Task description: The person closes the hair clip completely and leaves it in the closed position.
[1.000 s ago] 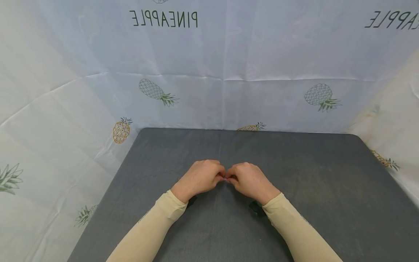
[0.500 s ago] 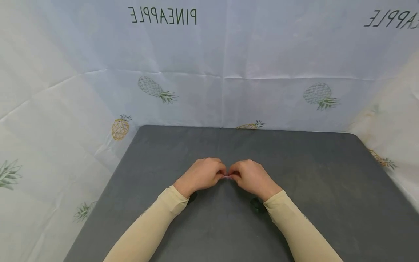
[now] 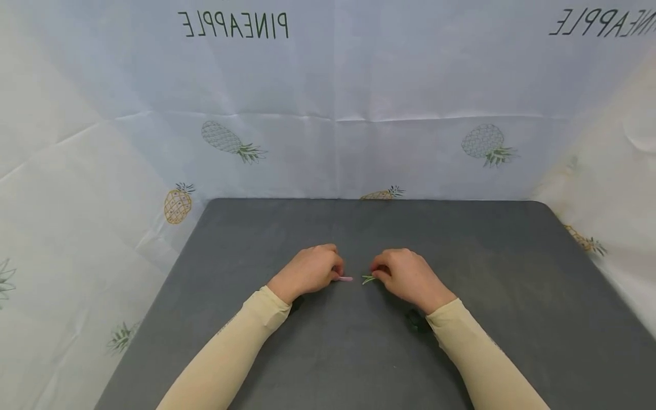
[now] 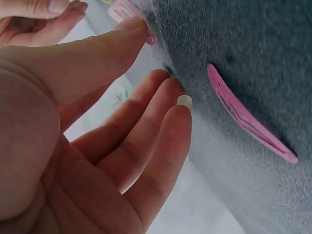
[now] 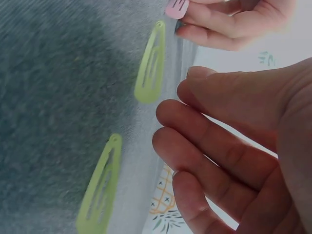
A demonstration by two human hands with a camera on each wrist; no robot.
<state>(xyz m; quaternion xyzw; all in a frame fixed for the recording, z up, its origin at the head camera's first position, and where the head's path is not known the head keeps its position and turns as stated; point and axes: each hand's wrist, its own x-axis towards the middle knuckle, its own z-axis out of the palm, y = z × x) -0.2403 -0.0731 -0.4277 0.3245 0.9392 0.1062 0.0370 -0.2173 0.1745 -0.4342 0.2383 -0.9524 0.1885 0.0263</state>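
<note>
My left hand (image 3: pixel 310 272) pinches a pink snap hair clip (image 4: pixel 122 10) between thumb and fingers, its end poking out to the right in the head view. A second pink hair clip (image 4: pixel 251 119) lies on the dark table in the left wrist view. My right hand (image 3: pixel 407 276) is low over the table, fingers loosely bent, with nothing visible between them. Just past its fingertips a yellow-green hair clip (image 5: pixel 150 66) lies in the right wrist view, apart from the fingers. Another yellow-green hair clip (image 5: pixel 100 190) lies further down in that view.
The dark grey table (image 3: pixel 451 239) has rounded far corners. A white curtain (image 3: pixel 297 85) with pineapple prints hangs behind it and along both sides. Small dark devices (image 3: pixel 417 320) sit under my wrists.
My hands were almost touching, fingertips together around a small pink thing. They have drawn apart, leaving the pink clip at the left hand and green ends showing by the right fingertips.
</note>
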